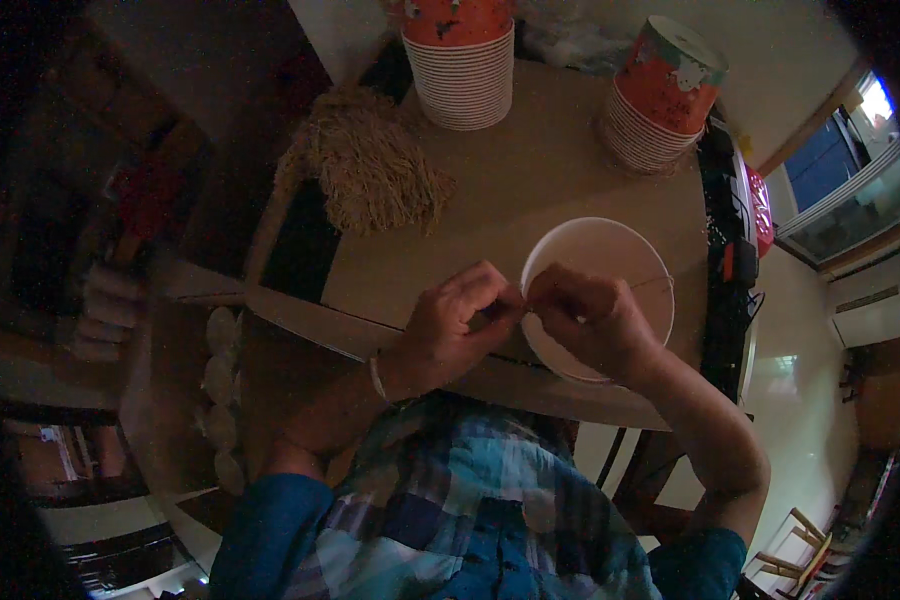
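A white-rimmed paper bucket (610, 245) stands near the table's front edge, its round mouth facing up. A thin line like a cord runs across its inner wall at the right rim. My left hand (467, 312) is closed in a pinch just outside the bucket's left rim. Over the mouth reaches my right hand (595, 318), its fingertips pinched at that same bit of rim and meeting the left ones. What lies between the fingertips is too small and dark to make out. A bundle of tan twine strands (375, 165) lies farther left.
Two stacks of nested paper buckets, red with white rims, stand at the back: one upper middle (460, 85), one upper right (660, 100). Brown cardboard (490, 185) covers the tabletop. Clear plastic (575, 45) lies between the stacks. Dark items (735, 265) line the right edge.
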{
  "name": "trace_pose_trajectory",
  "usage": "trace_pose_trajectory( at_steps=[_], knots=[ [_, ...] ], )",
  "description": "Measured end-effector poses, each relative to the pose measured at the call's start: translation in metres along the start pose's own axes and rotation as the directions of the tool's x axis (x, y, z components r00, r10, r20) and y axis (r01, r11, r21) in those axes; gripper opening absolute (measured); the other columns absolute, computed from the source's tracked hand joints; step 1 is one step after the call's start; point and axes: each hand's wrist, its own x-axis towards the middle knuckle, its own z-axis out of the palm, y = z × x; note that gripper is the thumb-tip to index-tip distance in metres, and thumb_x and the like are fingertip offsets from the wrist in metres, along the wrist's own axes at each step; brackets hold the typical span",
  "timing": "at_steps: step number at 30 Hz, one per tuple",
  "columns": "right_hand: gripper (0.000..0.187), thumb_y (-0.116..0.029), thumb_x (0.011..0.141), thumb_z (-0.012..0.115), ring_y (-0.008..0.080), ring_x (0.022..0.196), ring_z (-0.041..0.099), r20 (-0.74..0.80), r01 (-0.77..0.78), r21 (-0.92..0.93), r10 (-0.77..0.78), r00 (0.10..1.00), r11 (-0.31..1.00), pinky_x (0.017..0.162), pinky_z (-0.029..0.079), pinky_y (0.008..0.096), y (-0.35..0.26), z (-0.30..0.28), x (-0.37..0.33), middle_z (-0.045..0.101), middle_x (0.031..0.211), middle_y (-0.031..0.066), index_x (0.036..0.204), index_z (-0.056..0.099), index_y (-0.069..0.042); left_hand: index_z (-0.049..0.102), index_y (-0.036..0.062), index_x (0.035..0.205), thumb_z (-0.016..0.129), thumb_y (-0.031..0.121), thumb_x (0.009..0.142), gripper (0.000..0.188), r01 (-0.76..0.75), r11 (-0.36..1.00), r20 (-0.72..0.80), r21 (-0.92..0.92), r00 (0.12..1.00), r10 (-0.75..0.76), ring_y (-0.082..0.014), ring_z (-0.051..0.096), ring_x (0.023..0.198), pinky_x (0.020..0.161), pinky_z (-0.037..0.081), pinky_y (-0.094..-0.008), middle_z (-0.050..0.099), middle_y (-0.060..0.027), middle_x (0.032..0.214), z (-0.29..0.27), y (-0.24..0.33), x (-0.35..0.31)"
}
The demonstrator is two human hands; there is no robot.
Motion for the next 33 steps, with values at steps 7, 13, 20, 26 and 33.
trace_pose_trajectory(
  at_steps=[7, 13, 20, 26, 33],
  knots=[
    [0.008, -0.011, 0.093, 0.059, 0.0051, 0.065, 0.054, 0.189, -0.392, 0.309, 0.348, 0.918, 0.866, 0.056, 0.048, 0.0215, -0.005, -0.007, 0.007, 0.058, 0.077, -0.0014, 0.095, 0.061, -0.003, 0.061, 0.004, 0.093, 0.066, 0.0, 0.082, 0.012, 0.028, 1.0, 0.012, -0.007, 1.0, -0.028, -0.0193, 0.064, 0.08, 0.071, 0.052, -0.0301, 0.059, -0.0078, 0.088, 0.0, 0.001, 0.0],
    [0.01, -0.013, 0.093, 0.06, 0.0055, 0.064, 0.056, 0.193, -0.415, 0.3, 0.372, 0.908, 0.859, 0.055, 0.048, 0.0218, -0.007, -0.008, 0.006, 0.058, 0.078, -0.0007, 0.095, 0.06, -0.003, 0.061, 0.0043, 0.093, 0.067, 0.001, 0.082, 0.012, 0.014, 1.0, -0.002, -0.015, 1.0, -0.014, -0.0186, 0.064, 0.079, 0.07, 0.052, -0.0296, 0.059, -0.0074, 0.087, 0.001, -0.001, 0.0],
    [0.009, -0.013, 0.094, 0.059, 0.0062, 0.064, 0.057, 0.227, -0.428, 0.267, 0.375, 0.899, 0.863, 0.054, 0.048, 0.0224, -0.006, -0.01, 0.008, 0.059, 0.08, -0.0002, 0.095, 0.06, -0.004, 0.063, 0.0048, 0.094, 0.067, 0.0, 0.083, 0.012, 0.081, 0.991, -0.013, -0.104, 0.997, -0.082, -0.0182, 0.063, 0.08, 0.069, 0.05, -0.0288, 0.06, -0.007, 0.088, 0.0, -0.002, -0.003],
    [0.009, -0.013, 0.094, 0.059, 0.0057, 0.064, 0.055, 0.229, -0.44, 0.274, 0.386, 0.894, 0.855, 0.054, 0.048, 0.0223, -0.005, -0.007, 0.009, 0.059, 0.079, -0.0004, 0.095, 0.06, -0.004, 0.063, 0.0048, 0.095, 0.067, -0.001, 0.083, 0.014, -0.053, 0.997, -0.059, 0.052, 0.997, 0.056, -0.0219, 0.063, 0.081, 0.069, 0.051, -0.0308, 0.06, -0.0079, 0.089, -0.003, 0.0, -0.003],
    [0.009, -0.013, 0.094, 0.06, 0.005, 0.066, 0.054, 0.205, -0.458, 0.235, 0.417, 0.885, 0.857, 0.053, 0.048, 0.0219, -0.005, -0.006, 0.007, 0.058, 0.078, -0.0018, 0.094, 0.061, -0.005, 0.06, 0.0048, 0.094, 0.067, 0.0, 0.083, 0.015, -0.069, 0.985, -0.07, 0.159, 0.994, 0.081, -0.0267, 0.063, 0.081, 0.067, 0.052, -0.0349, 0.06, -0.0103, 0.088, -0.002, 0.001, -0.006]
  ],
)
